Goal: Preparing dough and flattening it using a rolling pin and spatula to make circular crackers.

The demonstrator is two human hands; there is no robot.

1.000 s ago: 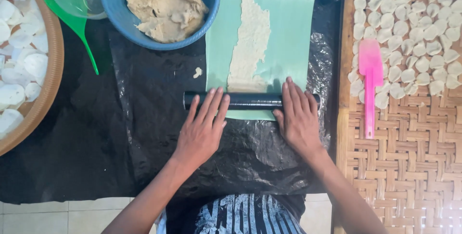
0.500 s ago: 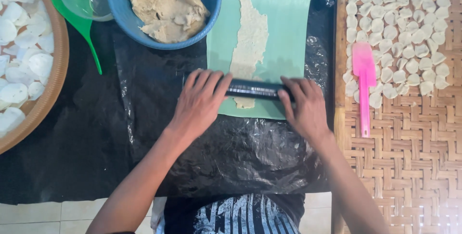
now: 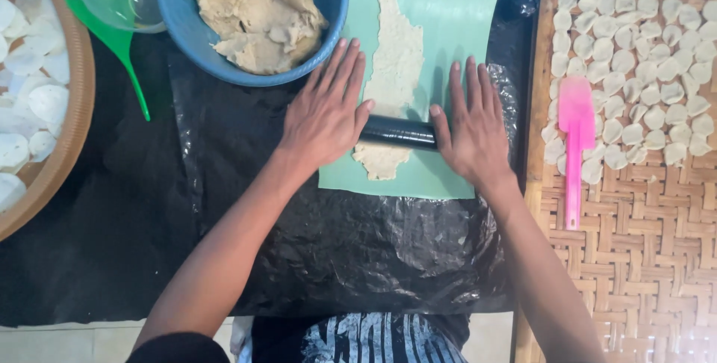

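Palms press flat on both ends of the black cylindrical rolling pin (image 3: 397, 132): left hand (image 3: 323, 118) and right hand (image 3: 473, 133), fingers extended, not gripping, spreading even pressure over the pale dough strip (image 3: 394, 72) on the green plastic sheet (image 3: 455, 19).

Black roller (image 3: 397, 132), pale green sheet (image 3: 455, 27), blue bowl (image 3: 328, 4), pink spatula (image 3: 575, 139), beige dough (image 3: 396, 64).
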